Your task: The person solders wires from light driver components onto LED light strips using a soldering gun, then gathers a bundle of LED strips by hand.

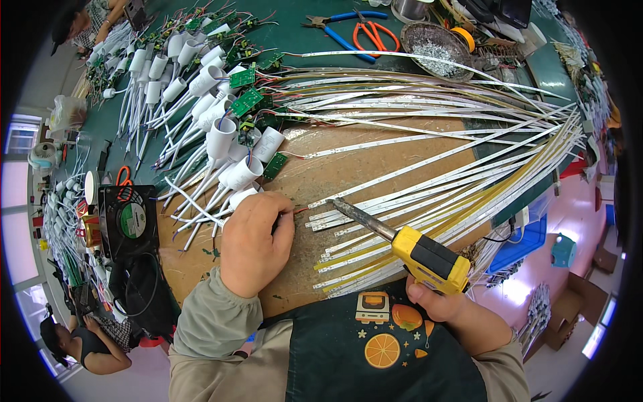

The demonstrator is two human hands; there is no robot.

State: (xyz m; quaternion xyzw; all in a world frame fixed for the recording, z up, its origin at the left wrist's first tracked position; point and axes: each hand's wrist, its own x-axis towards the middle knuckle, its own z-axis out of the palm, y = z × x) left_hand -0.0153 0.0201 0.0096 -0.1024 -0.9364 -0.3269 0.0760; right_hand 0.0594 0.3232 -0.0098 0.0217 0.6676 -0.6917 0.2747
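Note:
My right hand [435, 301] grips a yellow and black soldering gun [432, 258]. Its dark tip points left and lies at the end of a white LED strip [355, 189], whether touching I cannot tell. Close to that end, my left hand [258, 238] is closed, fingers pinched together; a short red wire [299, 210] shows beside its fingertips, and what they hold is hidden. Just beyond this hand are white lamp bases [241, 173] with white cable tails. A small green circuit board [274, 165] there is wired to another LED strip.
More LED strips [429, 104] fan across the brown work board [308, 268]. Blue-handled pliers [345, 41], orange-handled cutters [375, 37] and a bowl of metallic bits [435, 57] sit at the back. A black fan [130, 218] stands left. Other people [94, 348] work at left.

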